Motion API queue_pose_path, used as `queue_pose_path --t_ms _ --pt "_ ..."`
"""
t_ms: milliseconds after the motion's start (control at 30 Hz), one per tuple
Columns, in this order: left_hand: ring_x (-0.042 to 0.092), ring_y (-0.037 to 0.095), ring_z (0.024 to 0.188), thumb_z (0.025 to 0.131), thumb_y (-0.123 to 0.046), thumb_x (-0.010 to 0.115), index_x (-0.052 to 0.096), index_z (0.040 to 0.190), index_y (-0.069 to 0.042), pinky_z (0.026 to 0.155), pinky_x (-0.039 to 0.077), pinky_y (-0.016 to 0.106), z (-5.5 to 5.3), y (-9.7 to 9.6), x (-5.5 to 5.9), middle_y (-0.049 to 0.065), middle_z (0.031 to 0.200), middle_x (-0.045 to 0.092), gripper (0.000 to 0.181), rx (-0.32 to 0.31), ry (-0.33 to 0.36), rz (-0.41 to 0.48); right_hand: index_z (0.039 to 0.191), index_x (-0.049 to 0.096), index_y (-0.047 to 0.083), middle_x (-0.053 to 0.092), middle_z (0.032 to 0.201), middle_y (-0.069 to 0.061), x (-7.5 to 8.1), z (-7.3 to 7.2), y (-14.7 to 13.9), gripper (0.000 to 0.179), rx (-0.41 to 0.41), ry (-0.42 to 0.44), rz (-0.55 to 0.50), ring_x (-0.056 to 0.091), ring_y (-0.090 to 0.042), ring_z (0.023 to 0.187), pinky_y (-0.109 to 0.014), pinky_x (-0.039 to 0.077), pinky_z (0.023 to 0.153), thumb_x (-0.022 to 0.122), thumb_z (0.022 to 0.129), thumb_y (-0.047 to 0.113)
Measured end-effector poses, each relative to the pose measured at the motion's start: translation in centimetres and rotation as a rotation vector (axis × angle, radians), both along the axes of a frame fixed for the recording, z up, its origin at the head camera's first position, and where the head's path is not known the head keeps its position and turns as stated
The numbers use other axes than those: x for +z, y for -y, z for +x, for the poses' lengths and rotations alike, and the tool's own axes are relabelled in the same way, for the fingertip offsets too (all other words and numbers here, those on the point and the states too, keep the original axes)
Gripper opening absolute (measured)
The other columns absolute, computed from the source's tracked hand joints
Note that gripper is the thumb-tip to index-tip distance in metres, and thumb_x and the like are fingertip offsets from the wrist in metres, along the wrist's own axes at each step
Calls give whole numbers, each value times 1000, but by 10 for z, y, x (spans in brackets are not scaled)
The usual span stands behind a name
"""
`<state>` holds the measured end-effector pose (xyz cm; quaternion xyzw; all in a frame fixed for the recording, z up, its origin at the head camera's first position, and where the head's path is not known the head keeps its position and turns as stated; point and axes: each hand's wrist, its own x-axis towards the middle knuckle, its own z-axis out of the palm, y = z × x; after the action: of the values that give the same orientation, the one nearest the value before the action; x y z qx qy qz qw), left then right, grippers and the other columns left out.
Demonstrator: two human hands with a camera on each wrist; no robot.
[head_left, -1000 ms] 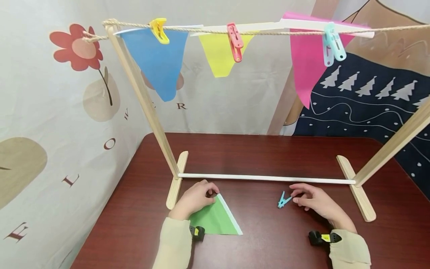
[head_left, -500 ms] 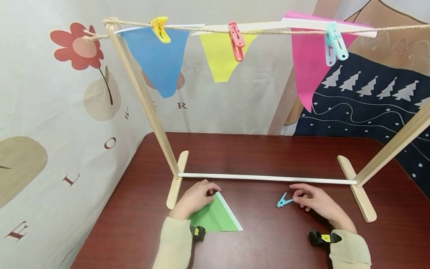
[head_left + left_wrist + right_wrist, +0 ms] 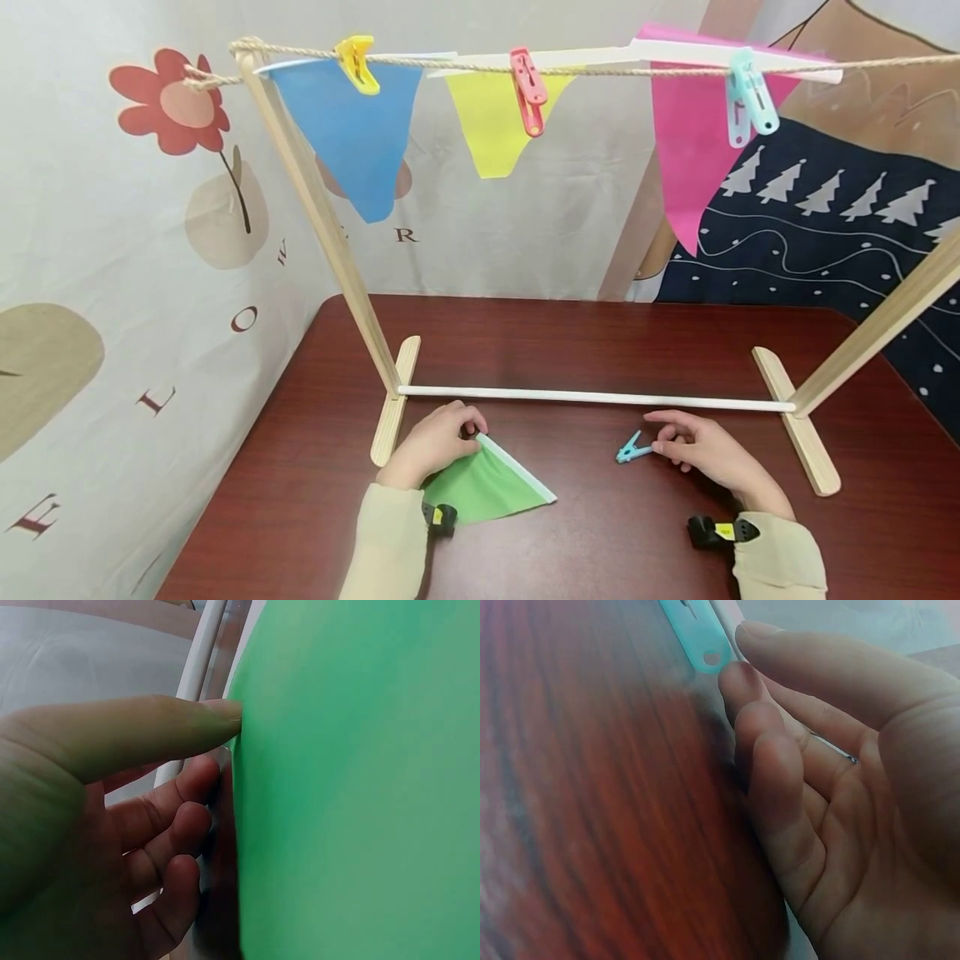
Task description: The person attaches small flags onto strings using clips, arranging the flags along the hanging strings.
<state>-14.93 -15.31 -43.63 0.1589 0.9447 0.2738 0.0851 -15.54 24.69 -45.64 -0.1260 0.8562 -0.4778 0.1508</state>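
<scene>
My left hand (image 3: 437,444) pinches the top corner of a green paper pennant (image 3: 487,487) with a white strip along one edge. In the left wrist view the thumb presses on the pennant's edge (image 3: 352,780), and the other fingers curl below it. Across the table my right hand (image 3: 701,450) lies with its index finger stretched out, the others loosely bent. Just left of its thumb tip is a light blue clothespin (image 3: 633,448) with its legs spread. The right wrist view shows one end of the clothespin (image 3: 705,649) right at the fingertips, outside the gap between thumb and fingers.
A wooden frame (image 3: 315,200) with a white bottom rod (image 3: 592,397) stands on the dark red table (image 3: 570,350). From its rope (image 3: 615,75) hang a blue pennant (image 3: 352,133), a yellow pennant (image 3: 491,125) and a pink pennant (image 3: 686,142), each clipped with a clothespin.
The green pennant has turned at my left fingers, its lower right corner swinging outward and up. The clothespin has shifted slightly left and turned, with my right hand barely moving.
</scene>
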Motion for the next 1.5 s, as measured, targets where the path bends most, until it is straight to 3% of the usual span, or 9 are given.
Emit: queue_pose_path --t_ms 900,1500 --pt "46 6 72 79 -22 68 56 76 -27 67 38 26 -1 -1 1 -8 81 50 14 32 -3 -21 118 57 7 57 81 -5 -1 -3 6 44 38 -56 62 46 -8 52 -27 45 47 71 79 21" --pt "45 7 65 80 -22 66 54 74 -27 62 37 25 -1 -1 -4 -10 72 48 15 62 -22 -1 113 62 12 52 75 1 3 -1 10 37 86 -85 173 41 -5 50 -22 38 44 71 79 23"
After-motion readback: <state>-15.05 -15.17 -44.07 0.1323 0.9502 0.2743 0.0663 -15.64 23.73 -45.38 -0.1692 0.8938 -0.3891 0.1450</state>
